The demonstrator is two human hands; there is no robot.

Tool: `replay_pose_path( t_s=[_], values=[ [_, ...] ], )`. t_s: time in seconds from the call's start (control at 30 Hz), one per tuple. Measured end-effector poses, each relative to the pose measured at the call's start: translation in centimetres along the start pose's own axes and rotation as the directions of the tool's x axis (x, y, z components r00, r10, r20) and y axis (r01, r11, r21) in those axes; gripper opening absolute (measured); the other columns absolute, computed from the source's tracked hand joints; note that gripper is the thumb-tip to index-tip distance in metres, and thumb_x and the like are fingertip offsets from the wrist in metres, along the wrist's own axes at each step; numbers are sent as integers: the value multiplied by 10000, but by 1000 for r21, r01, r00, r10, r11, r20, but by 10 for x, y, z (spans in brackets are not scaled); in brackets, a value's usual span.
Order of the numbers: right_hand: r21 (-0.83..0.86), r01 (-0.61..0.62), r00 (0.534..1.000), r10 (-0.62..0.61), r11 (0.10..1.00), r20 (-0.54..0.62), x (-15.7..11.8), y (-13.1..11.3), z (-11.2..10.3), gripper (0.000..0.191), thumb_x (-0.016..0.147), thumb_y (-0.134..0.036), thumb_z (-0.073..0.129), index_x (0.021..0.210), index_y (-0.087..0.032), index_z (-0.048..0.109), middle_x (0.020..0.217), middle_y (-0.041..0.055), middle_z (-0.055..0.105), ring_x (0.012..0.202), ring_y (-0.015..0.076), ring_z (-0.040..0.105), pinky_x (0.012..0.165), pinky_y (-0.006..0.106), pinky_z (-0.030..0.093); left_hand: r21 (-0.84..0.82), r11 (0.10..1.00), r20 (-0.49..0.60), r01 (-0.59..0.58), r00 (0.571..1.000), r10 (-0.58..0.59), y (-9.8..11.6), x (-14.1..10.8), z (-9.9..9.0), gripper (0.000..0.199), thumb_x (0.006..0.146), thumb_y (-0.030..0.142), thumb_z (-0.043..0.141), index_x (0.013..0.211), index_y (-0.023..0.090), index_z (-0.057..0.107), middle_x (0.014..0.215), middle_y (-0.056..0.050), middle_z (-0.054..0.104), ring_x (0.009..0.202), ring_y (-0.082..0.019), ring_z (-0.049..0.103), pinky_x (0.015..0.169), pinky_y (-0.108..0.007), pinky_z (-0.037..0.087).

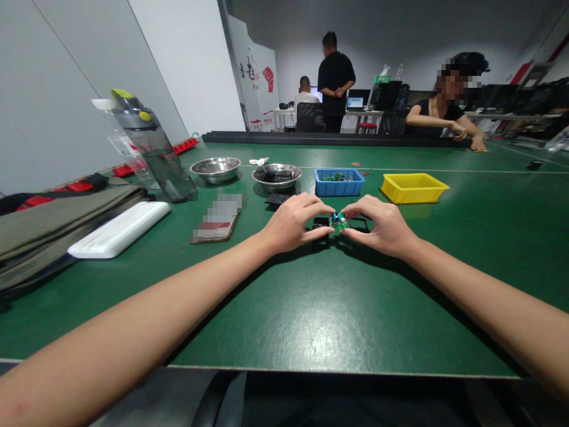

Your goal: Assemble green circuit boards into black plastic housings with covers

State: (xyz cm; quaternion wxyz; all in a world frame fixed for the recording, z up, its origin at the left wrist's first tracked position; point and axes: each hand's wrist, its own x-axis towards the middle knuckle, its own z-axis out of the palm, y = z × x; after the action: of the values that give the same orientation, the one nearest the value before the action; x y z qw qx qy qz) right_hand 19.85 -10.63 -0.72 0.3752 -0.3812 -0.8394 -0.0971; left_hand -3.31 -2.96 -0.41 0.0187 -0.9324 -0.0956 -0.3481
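Observation:
Between the fingertips of both hands is a small green circuit board [339,222] with a blue part on its top. My left hand [299,220] pinches its left side between thumb and fingers. From the other side, my right hand [379,225] grips its right side the same way. Black plastic pieces show behind the fingers, one near the left fingertips [320,222] and a frame-like one [361,224] by the right; whether these are held or lie on the table, I cannot tell. Another black piece [277,200] lies just beyond my left hand.
Behind the hands stand a steel bowl [216,169], a second bowl [262,184] of black parts, a blue bin [340,188] with green boards and a yellow bin [415,193]. At left are a phone [217,222], a white power bank [120,230], a bottle [162,157] and a bag [66,228]. A person sits far right.

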Motion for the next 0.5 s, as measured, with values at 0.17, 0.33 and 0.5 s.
replay_pose_path(
  t_s=[0.17, 0.33, 0.5],
  values=[
    [11, -19, 1000, 19, 1000, -20, 0, -1, 0, 160, 844, -252, 720, 984, -185, 679, 841, 51, 737, 784, 208, 664, 719, 327, 512, -24, 999, 18, 43, 999, -43, 2, 0, -1, 306, 905, 355, 680, 1118, 138, 648, 1021, -106, 697, 933, -219, 634, 828, -353, 518],
    [26, -39, 999, 39, 999, -25, -1, -1, 0, 171, 837, -259, 727, 984, -185, 680, 835, 47, 738, 769, 201, 666, 704, 320, 520, -35, 997, 23, 67, 998, -66, 1, 0, -1, 292, 904, 346, 677, 1114, 145, 648, 1030, -104, 691, 942, -217, 636, 835, -349, 518],
    [41, -57, 998, 58, 998, -28, -1, -2, 0, 174, 838, -269, 720, 989, -191, 683, 835, 45, 740, 767, 202, 668, 700, 325, 528, -46, 996, 28, 82, 996, -81, 2, 0, -1, 278, 906, 346, 672, 1109, 157, 649, 1028, -95, 690, 945, -215, 639, 839, -353, 520]
  ],
)
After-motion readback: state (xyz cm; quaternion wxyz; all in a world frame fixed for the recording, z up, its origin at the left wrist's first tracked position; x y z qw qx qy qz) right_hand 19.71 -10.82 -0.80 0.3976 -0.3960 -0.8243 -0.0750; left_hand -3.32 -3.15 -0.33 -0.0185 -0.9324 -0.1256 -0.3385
